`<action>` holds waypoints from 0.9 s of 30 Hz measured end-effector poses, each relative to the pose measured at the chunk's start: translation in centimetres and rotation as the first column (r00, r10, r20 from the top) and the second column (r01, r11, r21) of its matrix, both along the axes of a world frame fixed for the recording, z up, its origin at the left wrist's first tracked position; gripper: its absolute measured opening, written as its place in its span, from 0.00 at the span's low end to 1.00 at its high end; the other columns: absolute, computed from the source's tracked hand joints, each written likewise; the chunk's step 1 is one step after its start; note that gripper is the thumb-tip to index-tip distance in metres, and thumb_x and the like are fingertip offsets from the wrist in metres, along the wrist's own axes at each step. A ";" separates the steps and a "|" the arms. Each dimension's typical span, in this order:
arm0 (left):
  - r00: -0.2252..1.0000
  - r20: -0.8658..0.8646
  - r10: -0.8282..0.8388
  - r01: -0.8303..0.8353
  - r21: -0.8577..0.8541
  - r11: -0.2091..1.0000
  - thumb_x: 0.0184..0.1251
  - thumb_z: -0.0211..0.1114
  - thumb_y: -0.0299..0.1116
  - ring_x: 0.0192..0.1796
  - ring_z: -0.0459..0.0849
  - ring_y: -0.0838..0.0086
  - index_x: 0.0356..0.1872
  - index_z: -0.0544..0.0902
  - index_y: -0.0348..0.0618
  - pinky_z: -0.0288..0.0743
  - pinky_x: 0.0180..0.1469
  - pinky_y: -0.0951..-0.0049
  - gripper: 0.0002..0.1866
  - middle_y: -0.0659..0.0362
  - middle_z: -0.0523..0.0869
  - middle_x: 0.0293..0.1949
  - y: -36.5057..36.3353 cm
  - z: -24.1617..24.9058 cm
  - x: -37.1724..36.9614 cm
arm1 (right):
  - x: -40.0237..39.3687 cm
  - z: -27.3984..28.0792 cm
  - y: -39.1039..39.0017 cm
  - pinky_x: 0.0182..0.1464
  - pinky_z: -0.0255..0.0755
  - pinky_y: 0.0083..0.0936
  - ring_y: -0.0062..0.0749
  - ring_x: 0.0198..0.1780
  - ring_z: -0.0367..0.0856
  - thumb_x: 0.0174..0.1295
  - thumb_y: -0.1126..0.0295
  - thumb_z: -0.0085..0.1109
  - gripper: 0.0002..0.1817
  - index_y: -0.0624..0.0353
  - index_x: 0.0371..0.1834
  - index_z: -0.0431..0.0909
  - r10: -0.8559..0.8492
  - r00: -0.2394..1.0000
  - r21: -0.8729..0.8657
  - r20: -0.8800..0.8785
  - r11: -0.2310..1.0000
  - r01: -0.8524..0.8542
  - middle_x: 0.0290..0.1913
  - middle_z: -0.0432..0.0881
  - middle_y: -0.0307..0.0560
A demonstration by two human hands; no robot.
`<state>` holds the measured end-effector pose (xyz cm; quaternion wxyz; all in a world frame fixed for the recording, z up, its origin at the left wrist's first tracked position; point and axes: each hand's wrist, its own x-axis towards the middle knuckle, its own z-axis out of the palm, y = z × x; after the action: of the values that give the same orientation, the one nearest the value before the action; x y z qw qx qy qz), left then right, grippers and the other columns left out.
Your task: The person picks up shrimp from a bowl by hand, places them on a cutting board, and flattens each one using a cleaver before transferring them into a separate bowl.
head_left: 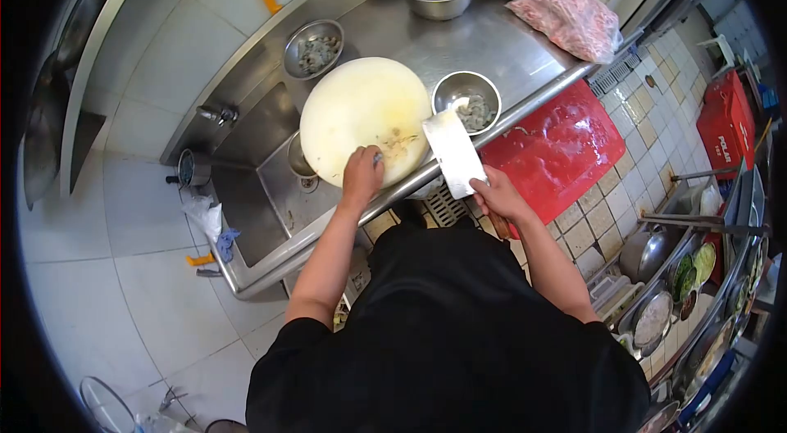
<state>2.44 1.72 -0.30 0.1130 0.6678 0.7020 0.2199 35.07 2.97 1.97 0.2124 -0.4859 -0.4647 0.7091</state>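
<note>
My right hand (497, 194) grips the handle of a cleaver (452, 153), its broad blade angled over the board's right edge and the near rim of a metal bowl (443, 89). Grey shelled shrimp (475, 113) lie in that bowl. Fingers curled, my left hand (363, 177) rests on the near part of a round, pale cutting board (352, 109). A small grey shrimp (378, 158) shows at its fingertips. Brownish scraps (400, 145) are scattered on the board beside it. Behind the board, another metal bowl (293, 66) contains more grey shrimp (318, 53).
A large steel bowl (437, 11) and a bag of pink-white food (570, 19) stand at the back of the steel counter (377, 27). Left of the board is a sink (246, 216). A red board or lid (566, 150) lies below the counter's right edge.
</note>
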 end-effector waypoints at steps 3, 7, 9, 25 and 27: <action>0.984 0.163 0.075 -0.066 -0.055 0.996 0.62 0.63 0.26 0.47 0.85 0.52 0.48 0.83 0.40 0.79 0.51 0.58 0.14 0.46 0.85 0.42 -1.7 0.6 1.0 | -3.5 -1.6 1.2 0.20 0.66 0.20 0.19 0.17 0.71 0.74 0.68 0.54 0.09 0.61 0.50 0.75 0.105 0.993 -0.022 -0.051 0.994 -0.106 0.22 0.74 0.36; 0.902 0.366 0.230 -0.176 -0.175 0.969 0.64 0.62 0.25 0.44 0.88 0.57 0.50 0.85 0.40 0.82 0.49 0.64 0.14 0.47 0.88 0.41 -2.3 0.4 -0.3 | -6.5 -3.1 1.1 0.19 0.66 0.21 0.19 0.16 0.70 0.74 0.68 0.54 0.09 0.61 0.48 0.75 0.171 0.980 -0.085 -0.106 0.980 -0.180 0.22 0.74 0.36; 0.917 0.349 0.194 -0.147 -0.158 0.976 0.64 0.63 0.24 0.43 0.89 0.59 0.51 0.86 0.40 0.82 0.48 0.65 0.14 0.49 0.88 0.40 -2.1 -0.3 -1.3 | -7.4 -3.5 0.9 0.19 0.66 0.21 0.19 0.16 0.70 0.74 0.67 0.54 0.09 0.61 0.48 0.75 0.186 0.978 -0.090 -0.093 0.977 -0.194 0.22 0.74 0.36; 0.967 0.248 -0.065 0.058 0.035 0.998 0.61 0.74 0.28 0.46 0.89 0.63 0.46 0.89 0.41 0.82 0.49 0.69 0.11 0.54 0.86 0.46 -2.1 -0.3 -1.6 | -9.9 -3.5 0.4 0.18 0.67 0.22 0.20 0.16 0.70 0.73 0.68 0.53 0.10 0.63 0.50 0.74 0.148 0.984 -0.105 -0.100 0.982 -0.158 0.21 0.74 0.37; 0.969 0.244 -0.050 0.040 0.045 0.998 0.61 0.74 0.29 0.46 0.88 0.62 0.45 0.89 0.42 0.82 0.50 0.68 0.11 0.54 0.86 0.46 -2.2 -0.5 -1.5 | -10.3 -3.7 0.6 0.19 0.68 0.23 0.21 0.16 0.71 0.73 0.68 0.54 0.11 0.63 0.51 0.74 0.146 0.988 -0.094 -0.043 0.984 -0.150 0.21 0.74 0.39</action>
<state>0.99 -0.46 -0.78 0.1905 0.6534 0.6630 0.3118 24.82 3.53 -1.70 0.1437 -0.4469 -0.4606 0.7533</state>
